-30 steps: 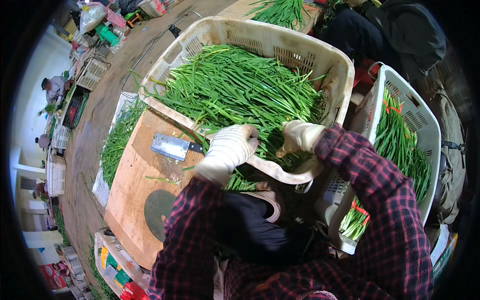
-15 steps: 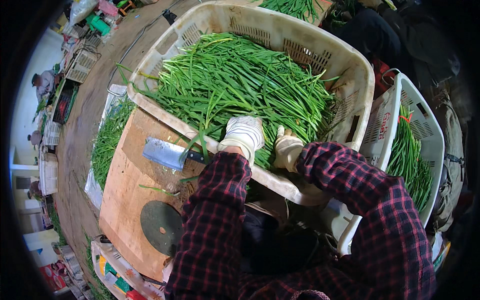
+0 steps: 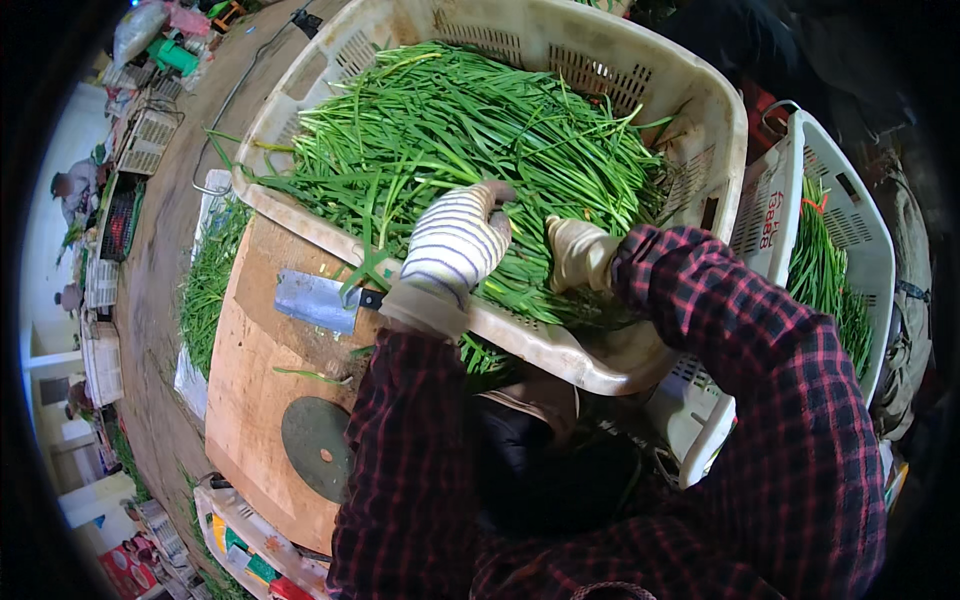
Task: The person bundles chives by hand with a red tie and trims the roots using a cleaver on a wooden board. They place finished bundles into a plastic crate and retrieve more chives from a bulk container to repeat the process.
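A big cream plastic crate [image 3: 300,215] is heaped with long green chives [image 3: 450,140]. Both my hands wear light work gloves and reach into its near side. My left hand [image 3: 455,245] lies curled on top of the chives close to the crate's near rim. My right hand [image 3: 580,250] is pushed down into the chives beside it, fingers buried among the stalks. Whether either hand grips a bunch is hidden by the gloves and leaves. A cleaver [image 3: 315,300] lies on the wooden board [image 3: 255,400] just left of my left wrist.
A second cream crate [image 3: 850,220] with chives stands to the right. A dark round disc [image 3: 318,448] sits on the board. More chives [image 3: 205,285] lie on a sheet left of the board. Crates and people are at the far left.
Both hands have moved forward from the crate's near rim into the chives, and the view has drawn closer to the crate. The cleaver has stayed on the board.
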Motion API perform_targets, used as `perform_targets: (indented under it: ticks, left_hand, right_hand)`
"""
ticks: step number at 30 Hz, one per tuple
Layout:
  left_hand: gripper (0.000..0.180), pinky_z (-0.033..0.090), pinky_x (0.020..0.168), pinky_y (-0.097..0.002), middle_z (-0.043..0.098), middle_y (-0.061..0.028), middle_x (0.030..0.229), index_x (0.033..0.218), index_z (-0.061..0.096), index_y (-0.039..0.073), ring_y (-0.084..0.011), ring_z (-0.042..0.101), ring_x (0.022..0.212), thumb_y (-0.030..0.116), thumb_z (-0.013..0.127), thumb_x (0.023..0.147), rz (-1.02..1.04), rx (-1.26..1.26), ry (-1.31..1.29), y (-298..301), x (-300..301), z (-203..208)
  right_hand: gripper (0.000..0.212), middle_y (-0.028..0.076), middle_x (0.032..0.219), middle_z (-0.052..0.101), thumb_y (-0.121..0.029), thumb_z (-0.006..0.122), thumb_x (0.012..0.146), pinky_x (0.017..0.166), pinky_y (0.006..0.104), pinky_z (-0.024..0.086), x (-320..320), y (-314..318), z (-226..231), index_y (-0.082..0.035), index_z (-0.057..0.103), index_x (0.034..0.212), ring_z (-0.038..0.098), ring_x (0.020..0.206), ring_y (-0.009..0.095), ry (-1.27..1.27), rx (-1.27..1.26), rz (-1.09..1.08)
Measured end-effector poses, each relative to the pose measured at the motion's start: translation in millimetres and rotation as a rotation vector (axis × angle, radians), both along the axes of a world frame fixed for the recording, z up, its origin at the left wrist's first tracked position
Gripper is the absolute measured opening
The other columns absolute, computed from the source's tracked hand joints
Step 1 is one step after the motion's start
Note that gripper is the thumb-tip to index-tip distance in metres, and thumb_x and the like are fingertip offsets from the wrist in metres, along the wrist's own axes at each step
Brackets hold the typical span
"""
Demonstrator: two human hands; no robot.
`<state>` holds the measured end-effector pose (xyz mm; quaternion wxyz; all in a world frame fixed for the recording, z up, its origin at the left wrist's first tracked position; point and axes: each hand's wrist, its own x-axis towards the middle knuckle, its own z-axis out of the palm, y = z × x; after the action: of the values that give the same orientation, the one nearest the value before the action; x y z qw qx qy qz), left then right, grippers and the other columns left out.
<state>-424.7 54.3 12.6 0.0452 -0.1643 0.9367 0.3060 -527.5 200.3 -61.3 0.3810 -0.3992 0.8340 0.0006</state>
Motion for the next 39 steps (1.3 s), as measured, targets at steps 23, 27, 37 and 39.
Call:
perform_targets:
  ticks: [23, 27, 37, 39]
  left_hand:
    - [0.027, 0.054, 0.075, -0.0440, 0.070, -0.0161, 0.099, 0.098, 0.073, 0.007, -0.0301, 0.068, 0.092, 0.020, 0.054, 0.083, -0.570, -0.252, -0.753, 66, -13, -49]
    - [0.029, 0.052, 0.081, -0.0422, 0.068, -0.0171, 0.097, 0.100, 0.069, 0.006, -0.0335, 0.065, 0.093, 0.025, 0.051, 0.086, -0.422, -0.277, -0.688, 67, -25, -50]
    - [0.031, 0.052, 0.079, -0.0424, 0.068, -0.0176, 0.089, 0.088, 0.071, 0.007, -0.0340, 0.065, 0.087, 0.032, 0.054, 0.083, -0.113, -0.269, -0.518, 60, -43, -25]
    - [0.032, 0.052, 0.081, -0.0429, 0.068, -0.0178, 0.091, 0.088, 0.071, 0.006, -0.0356, 0.065, 0.088, 0.032, 0.051, 0.085, -0.091, -0.276, -0.490, 58, -37, -30]
  right_hand:
    - [0.082, 0.013, 0.093, 0.065, -0.044, 0.089, 0.050, 0.068, 0.0378, 0.047, -145, -26, -31, 0.006, 0.057, 0.107, 0.058, 0.081, 0.022, -0.220, 0.096, 0.228]
    - [0.100, 0.019, 0.109, 0.062, -0.049, 0.084, 0.060, 0.079, 0.0391, 0.048, -129, -2, -16, 0.003, 0.043, 0.135, 0.059, 0.093, 0.026, -0.231, -0.038, 0.064]
    - [0.145, 0.028, 0.131, 0.048, -0.060, 0.088, 0.046, 0.103, 0.0354, 0.040, -55, 49, 40, 0.008, 0.008, 0.146, 0.048, 0.123, 0.035, 0.028, -0.276, 0.166]
    - [0.137, 0.027, 0.126, 0.052, -0.050, 0.090, 0.049, 0.096, 0.0361, 0.045, -53, 35, 29, 0.006, 0.012, 0.146, 0.055, 0.113, 0.033, 0.014, -0.164, 0.129]
